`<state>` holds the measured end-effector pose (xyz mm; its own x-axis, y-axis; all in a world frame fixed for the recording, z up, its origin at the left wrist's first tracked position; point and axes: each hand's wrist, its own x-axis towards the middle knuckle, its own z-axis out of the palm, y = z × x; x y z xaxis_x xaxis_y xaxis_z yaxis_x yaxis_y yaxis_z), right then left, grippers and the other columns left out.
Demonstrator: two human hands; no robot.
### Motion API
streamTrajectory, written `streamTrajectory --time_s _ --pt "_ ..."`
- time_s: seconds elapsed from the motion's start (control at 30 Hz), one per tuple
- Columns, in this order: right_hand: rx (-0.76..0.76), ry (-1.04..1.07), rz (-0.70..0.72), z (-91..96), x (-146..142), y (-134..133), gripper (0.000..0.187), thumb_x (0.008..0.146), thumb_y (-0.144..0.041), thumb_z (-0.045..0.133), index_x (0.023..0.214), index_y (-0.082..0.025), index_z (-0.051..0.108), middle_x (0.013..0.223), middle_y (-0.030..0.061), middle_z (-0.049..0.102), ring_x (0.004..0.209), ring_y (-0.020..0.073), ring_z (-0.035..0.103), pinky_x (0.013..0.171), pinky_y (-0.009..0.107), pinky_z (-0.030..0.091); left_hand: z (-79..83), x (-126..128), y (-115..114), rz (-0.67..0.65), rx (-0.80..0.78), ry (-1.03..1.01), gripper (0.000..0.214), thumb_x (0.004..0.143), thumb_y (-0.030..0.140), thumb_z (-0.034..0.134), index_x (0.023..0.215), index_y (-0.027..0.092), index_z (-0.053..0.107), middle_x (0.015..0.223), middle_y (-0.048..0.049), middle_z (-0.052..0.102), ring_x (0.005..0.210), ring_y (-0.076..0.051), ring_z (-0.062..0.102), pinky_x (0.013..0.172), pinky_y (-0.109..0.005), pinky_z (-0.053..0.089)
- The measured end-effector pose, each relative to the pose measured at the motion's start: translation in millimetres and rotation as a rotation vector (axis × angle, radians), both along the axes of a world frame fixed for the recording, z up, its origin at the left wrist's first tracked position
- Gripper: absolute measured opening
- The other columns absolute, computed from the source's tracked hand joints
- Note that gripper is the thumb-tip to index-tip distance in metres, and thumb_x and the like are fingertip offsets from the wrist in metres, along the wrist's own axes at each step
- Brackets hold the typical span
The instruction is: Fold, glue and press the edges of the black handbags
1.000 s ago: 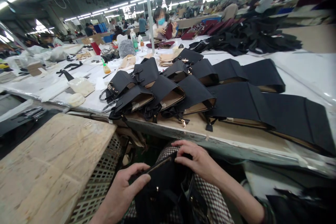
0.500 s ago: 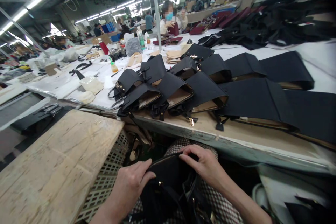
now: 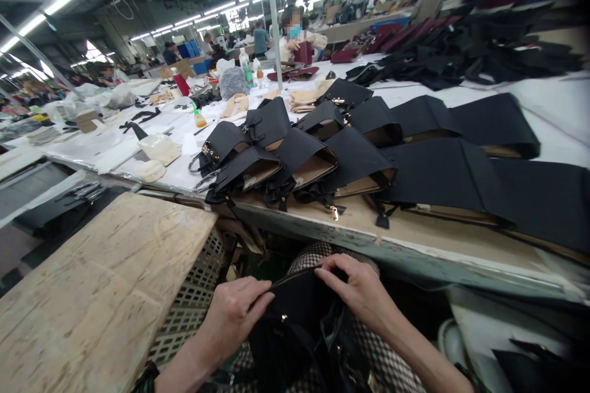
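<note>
A black handbag with small gold fittings rests on my lap, over a checked cloth. Its top edge is pinched at the left between the thumb and fingers of my left hand. Farther right along the same edge, my right hand grips the bag with thumb and fingertips. Both hands are closed on it, a short stretch of rim between them. The lower part of the bag runs out of the picture. Several black bag bodies with tan insides lie in rows on the table in front of me.
A worn board on a plastic crate stands at my left. The white table carries a yellow glue bottle and scraps. Across it, a masked person handles a maroon piece. A metal pole rises midway.
My left hand has shifted slightly right and up along the bag's edge. My right hand keeps its grip. The person across the table has brought the maroon piece more upright.
</note>
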<state>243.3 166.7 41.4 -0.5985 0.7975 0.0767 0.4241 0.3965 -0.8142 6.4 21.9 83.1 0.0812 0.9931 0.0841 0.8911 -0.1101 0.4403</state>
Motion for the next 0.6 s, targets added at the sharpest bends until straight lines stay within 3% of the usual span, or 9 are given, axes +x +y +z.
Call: streamTrajectory --time_s 0.23,0.47,0.6 --pt "-0.013 -0.016 -0.017 6.3 1 -1 0.024 0.092 -0.041 0.057 0.078 -0.022 0.064 0.084 0.0014 0.070 0.082 0.0230 0.063 0.076 0.033 0.045 -7.6 7 1 0.100 0.047 -0.246 0.021 0.096 0.028 0.053 0.092 0.018 0.070 0.080 -0.0025 0.069 0.073 -0.014 0.063 0.071 -0.024 0.044" --pt "-0.127 0.043 0.001 11.0 15 3 0.018 0.087 -0.034 0.064 0.073 -0.023 0.065 0.094 0.0010 0.073 0.091 0.0235 0.065 0.082 0.032 0.046 -0.5 19 7 0.363 -0.305 -0.741 0.025 0.089 0.036 0.060 0.075 0.016 0.064 0.069 0.0023 0.054 0.064 -0.011 0.047 0.058 -0.021 0.035" --pt "-0.122 0.052 -0.055 11.1 15 0 0.018 0.085 -0.031 0.065 0.069 -0.022 0.063 0.093 0.0012 0.073 0.090 0.0232 0.065 0.082 0.032 0.046 -3.1 19 9 0.368 -0.353 -0.816 0.026 0.087 0.038 0.062 0.075 0.015 0.063 0.069 0.0028 0.050 0.065 -0.010 0.042 0.057 -0.021 0.032"
